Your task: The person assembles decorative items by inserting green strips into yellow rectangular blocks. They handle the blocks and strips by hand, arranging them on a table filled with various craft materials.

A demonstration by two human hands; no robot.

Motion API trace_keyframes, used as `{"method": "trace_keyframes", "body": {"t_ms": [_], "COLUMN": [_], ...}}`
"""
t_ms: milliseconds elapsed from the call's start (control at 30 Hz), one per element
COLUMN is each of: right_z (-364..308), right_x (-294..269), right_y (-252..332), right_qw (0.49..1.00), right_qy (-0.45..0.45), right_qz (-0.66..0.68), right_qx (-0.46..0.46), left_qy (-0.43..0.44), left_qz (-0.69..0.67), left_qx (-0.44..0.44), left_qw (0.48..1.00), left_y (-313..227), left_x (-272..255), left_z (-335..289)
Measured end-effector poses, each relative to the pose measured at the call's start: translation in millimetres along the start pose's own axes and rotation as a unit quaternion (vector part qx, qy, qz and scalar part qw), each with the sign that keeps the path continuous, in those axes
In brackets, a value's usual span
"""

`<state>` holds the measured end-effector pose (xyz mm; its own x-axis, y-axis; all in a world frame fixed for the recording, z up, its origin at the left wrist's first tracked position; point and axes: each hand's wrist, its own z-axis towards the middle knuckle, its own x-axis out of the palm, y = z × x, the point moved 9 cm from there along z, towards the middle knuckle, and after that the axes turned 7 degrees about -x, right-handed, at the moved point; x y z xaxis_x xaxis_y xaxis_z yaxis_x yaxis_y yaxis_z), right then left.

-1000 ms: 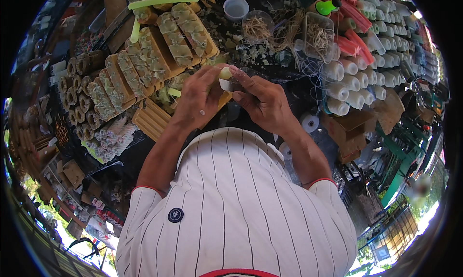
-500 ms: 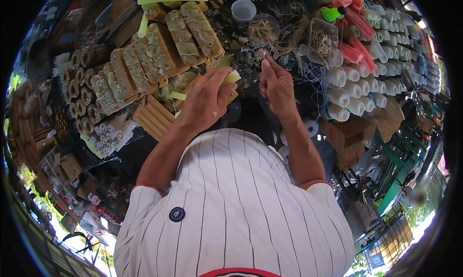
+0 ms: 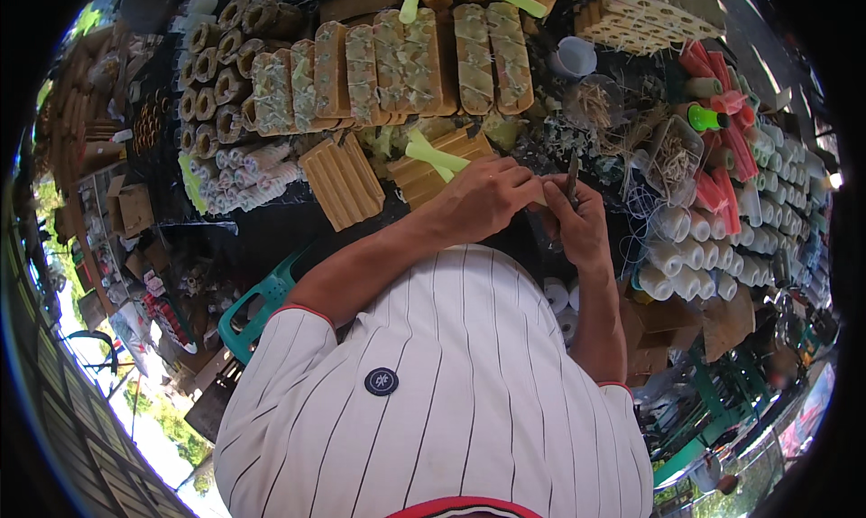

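Note:
My left hand [image 3: 487, 199] is closed, its fingertips pinched together close to my right hand. Something pale shows between the two hands, too small and covered to name. A thin dark blade-like tool [image 3: 572, 173] stands up out of my right hand [image 3: 582, 229], whose fingers are wrapped round it. Just left of my left hand, pale green strips [image 3: 437, 158] lie across a grooved tan block [image 3: 408, 183]. A second grooved block [image 3: 342, 183] lies farther left. Beyond them stands a row of long tan blocks [image 3: 390, 85] topped with greenish crumbs.
At right are stacked white rolls [image 3: 667, 253], pink bundles [image 3: 722, 148], a green bottle [image 3: 702, 118] and a clear tub of thin sticks [image 3: 673, 153]. A white cup [image 3: 574, 58] sits at the back. Brown hollow tubes [image 3: 206, 100] fill the far left, near a green chair [image 3: 262, 306].
My hands have come together, and the view has swung so the table things sit farther right. The pale green piece at my left fingertips no longer shows there. The dark tool now stands upright.

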<state>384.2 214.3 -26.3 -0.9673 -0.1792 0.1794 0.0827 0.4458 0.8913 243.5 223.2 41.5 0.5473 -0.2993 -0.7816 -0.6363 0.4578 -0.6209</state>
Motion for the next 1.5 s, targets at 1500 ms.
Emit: {"method": "trace_keyframes", "body": {"t_ms": [1500], "right_z": [-10], "right_x": [304], "right_y": [-123], "right_qw": [0.863], "right_qy": [0.486], "right_qz": [-0.076], "right_qx": [0.117], "left_qy": [-0.475], "left_qz": [-0.76], "left_qx": [-0.108], "left_qw": [0.43], "left_y": [154], "left_x": [-49], "left_z": [-320]}}
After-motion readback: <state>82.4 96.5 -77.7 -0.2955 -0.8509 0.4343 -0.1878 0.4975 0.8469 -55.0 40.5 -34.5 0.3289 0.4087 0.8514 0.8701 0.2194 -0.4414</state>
